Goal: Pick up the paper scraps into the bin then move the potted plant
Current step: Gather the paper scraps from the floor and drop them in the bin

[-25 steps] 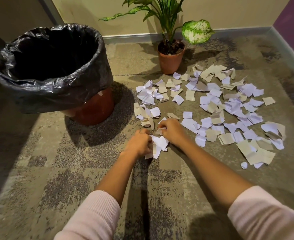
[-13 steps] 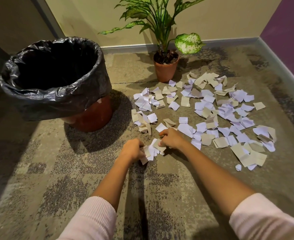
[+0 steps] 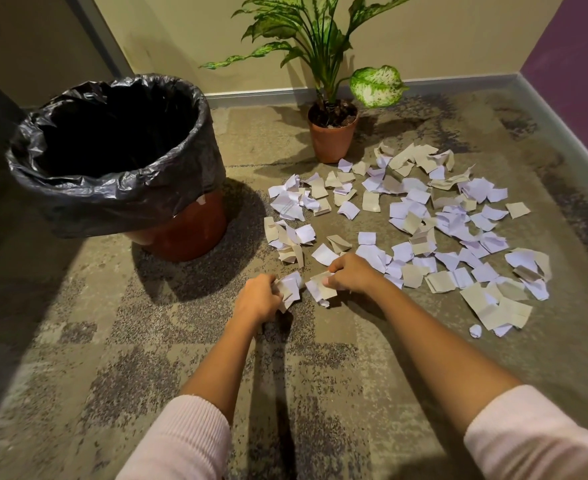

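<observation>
Several white and tan paper scraps (image 3: 413,216) lie spread over the carpet at centre right. My left hand (image 3: 259,297) is closed around a small bunch of scraps low on the floor. My right hand (image 3: 353,273) grips another bunch right beside it, a short gap between the two. The bin (image 3: 181,223), a brown tub lined with a black bag, stands at the left, its mouth open and dark. The potted plant (image 3: 332,133) in a terracotta pot stands at the back, just behind the scraps.
A beige wall with a grey skirting board (image 3: 258,95) runs along the back. A purple wall (image 3: 576,81) closes the right side. The patterned carpet (image 3: 147,358) stretches in front of the bin and under my arms.
Both hands have closed on the gathered scraps and split them into two bunches. My view has pulled back and tilted up, so the bin and plant sit lower in the frame.
</observation>
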`<state>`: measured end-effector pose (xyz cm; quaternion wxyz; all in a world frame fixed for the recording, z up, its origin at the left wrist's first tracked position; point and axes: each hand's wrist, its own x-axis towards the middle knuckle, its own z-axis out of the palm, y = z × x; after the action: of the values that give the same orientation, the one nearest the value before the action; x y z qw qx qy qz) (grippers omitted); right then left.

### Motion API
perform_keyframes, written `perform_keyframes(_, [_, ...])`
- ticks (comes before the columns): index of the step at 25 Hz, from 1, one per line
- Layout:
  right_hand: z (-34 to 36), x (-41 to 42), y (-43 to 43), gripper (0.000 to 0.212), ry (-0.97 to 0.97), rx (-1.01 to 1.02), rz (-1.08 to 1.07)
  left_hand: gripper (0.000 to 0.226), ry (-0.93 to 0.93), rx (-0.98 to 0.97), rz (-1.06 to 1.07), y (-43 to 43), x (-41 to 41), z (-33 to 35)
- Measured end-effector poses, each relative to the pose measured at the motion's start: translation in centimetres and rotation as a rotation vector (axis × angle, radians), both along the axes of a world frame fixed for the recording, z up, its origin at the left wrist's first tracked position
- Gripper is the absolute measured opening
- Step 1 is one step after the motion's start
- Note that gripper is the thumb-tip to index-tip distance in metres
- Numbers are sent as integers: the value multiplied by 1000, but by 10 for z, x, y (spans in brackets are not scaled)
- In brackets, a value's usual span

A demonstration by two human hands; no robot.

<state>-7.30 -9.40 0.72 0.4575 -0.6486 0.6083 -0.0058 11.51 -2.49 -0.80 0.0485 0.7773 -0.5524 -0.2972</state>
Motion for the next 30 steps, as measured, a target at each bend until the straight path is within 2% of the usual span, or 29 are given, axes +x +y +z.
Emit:
perform_keyframes(2, [-1, -2, 7, 19, 36, 72, 88, 21, -16, -13, 28, -4, -1, 4])
perform_keyframes(4, [-12, 3, 17, 10, 105, 60, 135, 15, -8, -29, 46, -7, -4, 8])
perform_keyframes(8, [-30, 17, 30, 8, 193, -145, 175, 15, 24, -44, 41, -10, -9, 8])
perform_keyframes(11, [-35, 22, 34, 16, 214, -237, 233, 13, 1, -47, 35, -8, -11, 3])
perform_keyframes(15, [-40, 20, 32, 15, 190, -184, 238, 14, 33, -69, 43, -8, -16, 1])
perform_keyframes(17, [-43, 18, 28, 13, 177, -128, 235, 23, 53, -96, 67, -11, -17, 2])
perform_keyframes(20, [-43, 8, 19, 28, 129, -80, 144, 16, 82, -128, 61, -19, -16, 1])
perform_keyframes(24, [-33, -18, -2, 42, 108, -113, 1, 13, 87, -129, -76, -28, -22, 2])
perform_keyframes(26, [-27, -30, -18, 35, 95, -124, -47, 7, 74, -112, -174, -35, -30, 2])
perform_keyframes(28, [-21, -36, -33, 10, 120, -115, -50, 8, 34, -115, -276, -44, -40, 4])
perform_keyframes(30, [-18, -35, -46, 9, 139, -118, -40, 8, -117, -142, -427, -56, -50, 4])
